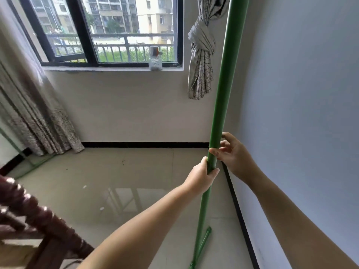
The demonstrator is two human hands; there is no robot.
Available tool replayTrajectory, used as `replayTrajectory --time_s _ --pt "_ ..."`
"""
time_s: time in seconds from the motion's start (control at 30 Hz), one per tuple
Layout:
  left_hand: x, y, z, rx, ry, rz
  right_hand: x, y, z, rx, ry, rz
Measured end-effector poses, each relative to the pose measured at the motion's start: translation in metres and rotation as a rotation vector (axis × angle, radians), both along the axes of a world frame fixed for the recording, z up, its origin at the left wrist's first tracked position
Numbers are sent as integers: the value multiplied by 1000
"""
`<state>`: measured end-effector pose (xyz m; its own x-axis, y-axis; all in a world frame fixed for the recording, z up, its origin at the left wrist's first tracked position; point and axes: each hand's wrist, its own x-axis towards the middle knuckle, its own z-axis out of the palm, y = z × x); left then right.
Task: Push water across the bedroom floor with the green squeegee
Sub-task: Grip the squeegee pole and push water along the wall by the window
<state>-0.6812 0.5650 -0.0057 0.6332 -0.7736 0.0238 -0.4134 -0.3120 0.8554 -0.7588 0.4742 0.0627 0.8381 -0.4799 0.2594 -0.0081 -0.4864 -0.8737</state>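
Observation:
The green squeegee (223,90) stands almost upright near the right wall, its long pole running from the top edge down to a narrow green head (202,247) resting on the tiled floor. My left hand (202,175) is wrapped around the pole at mid height. Just above it, my right hand (231,152) touches the pole with thumb and fingertips, the fingers loosely spread. A wet, shiny patch of water (124,202) on the floor reflects the window.
A dark carved wooden bed frame (33,216) fills the lower left. Curtains hang at the left (33,117), and a knotted one (202,61) by the window. A glass jar (155,62) sits on the sill. Black skirting (237,206) lines the right wall.

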Motion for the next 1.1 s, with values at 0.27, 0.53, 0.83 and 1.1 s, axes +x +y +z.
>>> replayTrajectory --time_s 0.27,0.53,0.83,1.1 --pt "-110 64 11 -72 21 153 -93 65 7 -78 -18 60" --pt "-249 124 2 -9 14 82 -239 130 1 -185 -31 6" --pt "-374 242 0 -27 21 41 -370 251 0 -250 -69 -19" --pt "-477 330 -8 15 29 24 -472 337 -5 -274 -25 6"
